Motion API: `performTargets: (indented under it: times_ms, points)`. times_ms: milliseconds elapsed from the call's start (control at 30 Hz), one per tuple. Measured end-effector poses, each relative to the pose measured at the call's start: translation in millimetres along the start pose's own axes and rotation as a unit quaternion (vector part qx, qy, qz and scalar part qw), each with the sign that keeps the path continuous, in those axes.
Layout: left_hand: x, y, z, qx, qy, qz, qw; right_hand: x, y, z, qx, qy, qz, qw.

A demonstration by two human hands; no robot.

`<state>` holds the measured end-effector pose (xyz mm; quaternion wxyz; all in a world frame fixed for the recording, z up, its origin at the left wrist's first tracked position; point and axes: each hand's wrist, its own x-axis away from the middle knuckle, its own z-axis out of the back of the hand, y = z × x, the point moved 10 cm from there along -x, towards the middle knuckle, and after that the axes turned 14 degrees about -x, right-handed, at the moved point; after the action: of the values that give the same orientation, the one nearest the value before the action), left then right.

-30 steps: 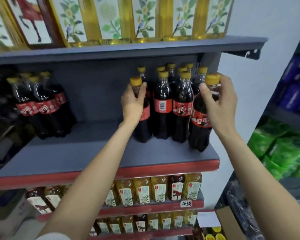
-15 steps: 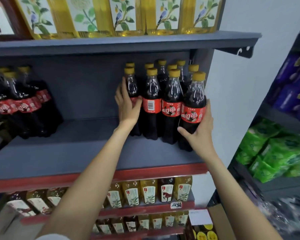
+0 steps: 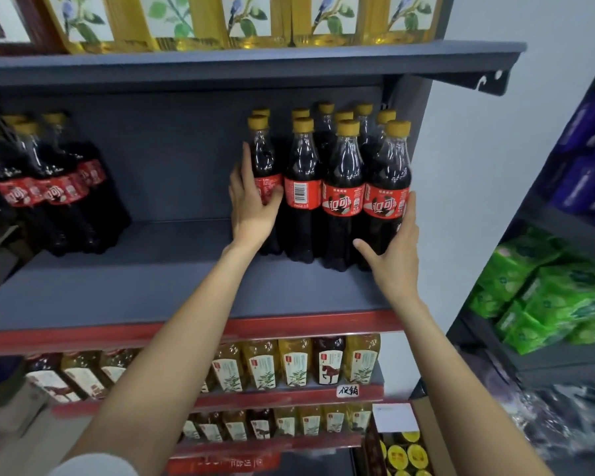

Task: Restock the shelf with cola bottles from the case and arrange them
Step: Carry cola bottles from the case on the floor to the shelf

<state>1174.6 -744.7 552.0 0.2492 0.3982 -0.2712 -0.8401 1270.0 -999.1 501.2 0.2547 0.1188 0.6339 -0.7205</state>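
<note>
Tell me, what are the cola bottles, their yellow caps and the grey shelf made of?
Cola bottles: probably clear plastic, glossy; you can see through the necks above the dark drink. Yellow caps: likely matte plastic, solid colour. Grey shelf: looks like painted metal, thin, flat and dull, though the paint hides it.

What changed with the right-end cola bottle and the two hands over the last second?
The right-end bottle went from tilted, held near its cap, to upright in the front row. The right hand slid down to its lower body. The left hand stayed on the left-end bottle, slightly lower. The bottles between and the group at far left stayed put.
</note>
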Motion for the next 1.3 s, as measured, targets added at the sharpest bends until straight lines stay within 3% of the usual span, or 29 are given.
performTargets:
  times_ms: [200, 333, 567, 733, 867, 1033, 1200, 1300]
  points:
    - [18, 0, 16, 0.016, 0.025, -0.008, 1.0, 23, -20, 3, 0.048, 0.042, 0.058, 0.996]
    - [48, 3, 48, 0.051, 0.066, 0.003, 0.996, 55, -71, 1, 0.011, 0.073, 0.189, 0.979]
    - [138, -19, 149, 0.077, 0.089, 0.005, 0.993, 128, -148, -88, -0.166, -0.053, 0.285, 0.943]
    - [214, -84, 251, 0.02, 0.19, 0.033, 0.981, 209, -190, -180, -0.264, -0.16, 0.311, 0.899]
    - [287, -161, 328, -0.13, 0.235, 0.1, 0.958, 294, -208, -263, -0.289, -0.287, 0.28, 0.87]
    - [385, -282, 406, -0.255, 0.153, 0.272, 0.915, 414, -196, -386, -0.212, -0.487, 0.185, 0.827]
    - [462, -405, 488, -0.299, 0.073, 0.416, 0.856, 522, -174, -499, -0.119, -0.619, 0.052, 0.775]
    - [492, -461, 530, -0.253, 0.071, 0.486, 0.833, 564, -171, -557, -0.065, -0.657, 0.018, 0.751]
